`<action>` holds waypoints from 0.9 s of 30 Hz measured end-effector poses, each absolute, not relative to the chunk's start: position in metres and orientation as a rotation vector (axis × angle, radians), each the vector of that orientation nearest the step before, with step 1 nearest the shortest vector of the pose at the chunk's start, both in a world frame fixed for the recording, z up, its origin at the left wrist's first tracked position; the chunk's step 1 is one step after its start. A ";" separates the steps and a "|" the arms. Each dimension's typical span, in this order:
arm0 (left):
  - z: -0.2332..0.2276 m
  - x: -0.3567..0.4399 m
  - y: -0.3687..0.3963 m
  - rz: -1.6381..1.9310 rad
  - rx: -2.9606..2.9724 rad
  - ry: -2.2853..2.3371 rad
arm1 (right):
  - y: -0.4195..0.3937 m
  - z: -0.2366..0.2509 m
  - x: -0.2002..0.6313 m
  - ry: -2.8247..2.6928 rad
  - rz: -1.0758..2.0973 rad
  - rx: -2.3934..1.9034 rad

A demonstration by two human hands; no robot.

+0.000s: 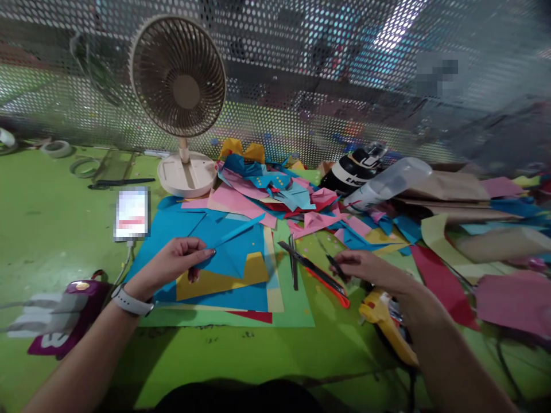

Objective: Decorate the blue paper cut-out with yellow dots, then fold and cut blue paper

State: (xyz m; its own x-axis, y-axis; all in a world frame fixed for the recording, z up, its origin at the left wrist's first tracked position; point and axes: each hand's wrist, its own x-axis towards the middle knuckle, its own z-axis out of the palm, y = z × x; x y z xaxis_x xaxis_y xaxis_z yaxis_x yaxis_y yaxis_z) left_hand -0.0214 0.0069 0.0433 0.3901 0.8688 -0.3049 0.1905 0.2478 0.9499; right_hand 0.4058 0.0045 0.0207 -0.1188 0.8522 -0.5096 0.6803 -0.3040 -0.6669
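While the heap of coloured paper beyond your fingers lies unsorted, your left hand pinches a blue folded sheet, partly creased. Your right hand closes its fingertips on a thin dark tool, beside the cutter.

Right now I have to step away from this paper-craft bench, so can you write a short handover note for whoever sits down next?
Left hand: pinches a folded blue paper piece over the stack of coloured sheets.
Right hand: holds a small dark tool by its end; what it is cannot be told. The glue gun lies under the wrist.
Nearby: utility knife on the green sheet, phone, desk fan.
Done: blue piece partly folded.
Left: further work on it; extent unclear.
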 end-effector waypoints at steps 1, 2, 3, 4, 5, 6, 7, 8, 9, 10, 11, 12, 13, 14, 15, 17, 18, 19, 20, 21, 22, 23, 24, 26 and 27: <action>0.044 -0.022 0.007 0.621 1.265 1.105 | 0.000 0.026 0.401 -1.668 1.428 -1.918; 0.045 -0.023 0.007 0.624 1.269 1.107 | -0.006 0.032 0.393 -1.608 1.484 -1.881; 0.046 -0.025 0.007 0.629 1.273 1.111 | -0.013 0.036 0.383 -1.550 1.532 -1.832; 0.046 -0.026 0.008 0.634 1.276 1.115 | -0.019 0.040 0.371 -1.493 1.599 -1.761; 0.046 -0.028 0.008 0.640 1.278 1.115 | -0.026 0.041 0.358 -1.446 1.682 -1.670; 0.046 -0.029 0.008 0.644 1.279 1.114 | -0.031 0.040 0.343 -1.408 1.773 -1.565; 0.045 -0.031 0.009 0.648 1.280 1.112 | -0.036 0.038 0.329 -1.373 1.865 -1.447; 0.045 -0.032 0.009 0.652 1.278 1.111 | -0.040 0.034 0.314 -1.345 1.950 -1.347; 0.044 -0.034 0.010 0.657 1.276 1.113 | -0.043 0.029 0.301 -1.309 2.002 -1.279; 0.044 -0.035 0.010 0.665 1.272 1.119 | -0.046 0.024 0.290 -1.273 2.023 -1.247; 0.044 -0.036 0.011 0.674 1.269 1.126 | -0.047 0.019 0.280 -1.252 2.052 -1.240; 0.044 -0.036 0.011 0.684 1.265 1.137 | -0.048 0.014 0.272 -1.235 2.070 -1.246; 0.044 -0.037 0.011 0.694 1.259 1.147 | -0.049 0.011 0.266 -1.223 2.065 -1.267; 0.044 -0.037 0.012 0.703 1.252 1.158 | -0.049 0.009 0.262 -1.222 2.049 -1.296; 0.044 -0.037 0.012 0.713 1.243 1.167 | -0.050 0.008 0.259 -1.226 2.027 -1.326; 0.043 -0.035 0.012 0.721 1.222 1.178 | -0.051 0.008 0.255 -1.246 1.995 -1.378; 0.042 -0.034 0.012 0.718 1.212 1.178 | -0.053 0.009 0.254 -1.262 2.000 -1.394; 0.042 -0.033 0.012 0.710 1.206 1.177 | -0.054 0.009 0.253 -1.281 2.015 -1.406; 0.041 -0.031 0.012 0.697 1.203 1.178 | -0.055 0.010 0.251 -1.303 2.031 -1.413; 0.040 -0.029 0.011 0.682 1.202 1.180 | -0.056 0.010 0.250 -1.326 2.047 -1.419; 0.039 -0.027 0.011 0.670 1.199 1.185 | -0.057 0.010 0.249 -1.348 2.057 -1.426; 0.038 -0.025 0.010 0.662 1.193 1.189 | -0.057 0.009 0.248 -1.366 2.058 -1.433; 0.038 -0.023 0.010 0.655 1.186 1.192 | -0.058 0.008 0.248 -1.376 2.050 -1.438; 0.037 -0.020 0.008 0.644 1.169 1.185 | -0.058 0.007 0.247 -1.373 2.027 -1.434; 0.037 -0.019 0.008 0.637 1.164 1.176 | -0.058 0.006 0.247 -1.364 2.025 -1.425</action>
State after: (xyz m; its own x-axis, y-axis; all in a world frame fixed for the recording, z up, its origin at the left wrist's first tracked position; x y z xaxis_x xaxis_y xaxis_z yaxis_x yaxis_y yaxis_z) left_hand -0.0191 0.0079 0.0370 0.3163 0.8749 -0.3668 0.1710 0.3277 0.9292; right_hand 0.2473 -0.0575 0.0061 -0.4549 0.6964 -0.5550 0.2528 -0.4966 -0.8303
